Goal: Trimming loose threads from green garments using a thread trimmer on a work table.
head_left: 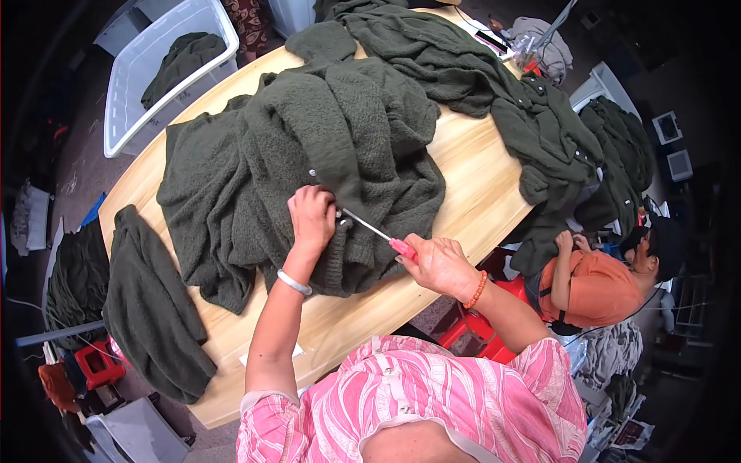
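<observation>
A dark green knitted cardigan (301, 116) lies heaped in the middle of the wooden table (486, 170). My left hand (311, 217) rests on its front edge with bent fingers, pinching the cloth beside a small shiny button (338, 214). Another button (312, 173) shows just above those fingers. In my right hand (441, 266) is a red-handled tool with a thin metal shaft (370, 224), like a screwdriver. Its shaft slants up and left, and the tip meets the cloth close to my left fingertips. The tip's exact shape is too small to make out.
More green knitwear lies at the table's left (154, 309) and far right (417, 46). A white plastic bin (127, 116) with a green garment stands beyond the far left edge. At right, a co-worker in an orange shirt (590, 285) sits near a red stool (471, 332).
</observation>
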### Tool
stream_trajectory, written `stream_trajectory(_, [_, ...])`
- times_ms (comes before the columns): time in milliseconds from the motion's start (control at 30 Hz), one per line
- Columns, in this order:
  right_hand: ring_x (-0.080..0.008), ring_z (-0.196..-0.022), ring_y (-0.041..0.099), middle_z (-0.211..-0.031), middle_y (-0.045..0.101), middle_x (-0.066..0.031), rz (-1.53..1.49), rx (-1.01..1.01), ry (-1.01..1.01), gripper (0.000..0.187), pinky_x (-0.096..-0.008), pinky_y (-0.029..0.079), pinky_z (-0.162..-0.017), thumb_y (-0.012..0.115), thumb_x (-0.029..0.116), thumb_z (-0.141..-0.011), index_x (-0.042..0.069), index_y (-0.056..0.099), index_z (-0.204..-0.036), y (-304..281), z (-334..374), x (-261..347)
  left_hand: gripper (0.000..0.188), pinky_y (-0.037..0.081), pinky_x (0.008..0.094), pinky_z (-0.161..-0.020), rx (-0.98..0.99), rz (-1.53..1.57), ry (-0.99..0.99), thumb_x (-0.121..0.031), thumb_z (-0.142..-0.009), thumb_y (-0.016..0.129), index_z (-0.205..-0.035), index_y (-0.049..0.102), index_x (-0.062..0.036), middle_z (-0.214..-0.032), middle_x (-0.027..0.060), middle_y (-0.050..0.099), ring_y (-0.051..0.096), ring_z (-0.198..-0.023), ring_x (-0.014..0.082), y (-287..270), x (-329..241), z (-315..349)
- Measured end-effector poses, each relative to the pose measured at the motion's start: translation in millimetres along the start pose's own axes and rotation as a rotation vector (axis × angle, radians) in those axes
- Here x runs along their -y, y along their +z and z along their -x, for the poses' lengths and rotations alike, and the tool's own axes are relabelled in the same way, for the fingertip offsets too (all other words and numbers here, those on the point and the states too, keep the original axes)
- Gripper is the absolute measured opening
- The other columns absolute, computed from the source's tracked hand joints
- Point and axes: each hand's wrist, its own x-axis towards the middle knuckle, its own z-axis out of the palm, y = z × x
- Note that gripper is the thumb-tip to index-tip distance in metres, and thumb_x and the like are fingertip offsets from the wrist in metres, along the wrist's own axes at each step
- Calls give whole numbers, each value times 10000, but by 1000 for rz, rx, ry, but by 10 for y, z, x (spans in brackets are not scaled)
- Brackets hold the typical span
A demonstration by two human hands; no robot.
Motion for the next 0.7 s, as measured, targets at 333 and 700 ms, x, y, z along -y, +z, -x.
stream_trajectory(333, [-429, -812, 652, -798, 667, -225, -25, 130, 31, 271, -531, 485, -759, 591, 304, -917, 43, 572, -987, -61, 106, 67, 314, 385, 434, -920, -41, 157, -99, -158, -774, 722, -1057, 617, -73, -1003, 89, 621, 560, -1045, 293, 65, 57, 214])
stream_trajectory(700, [-433, -749, 651, -716, 650, -218, -71, -1, -47, 225, -526, 503, -718, 603, 259, -910, 48, 535, -943, -40, -1, 124, 483, 531, 393, -737, -75, 278, -435, -76, -831, 658, -1299, 540, -90, -1211, 158, 541, 650, -867, 324, -142, 22, -221])
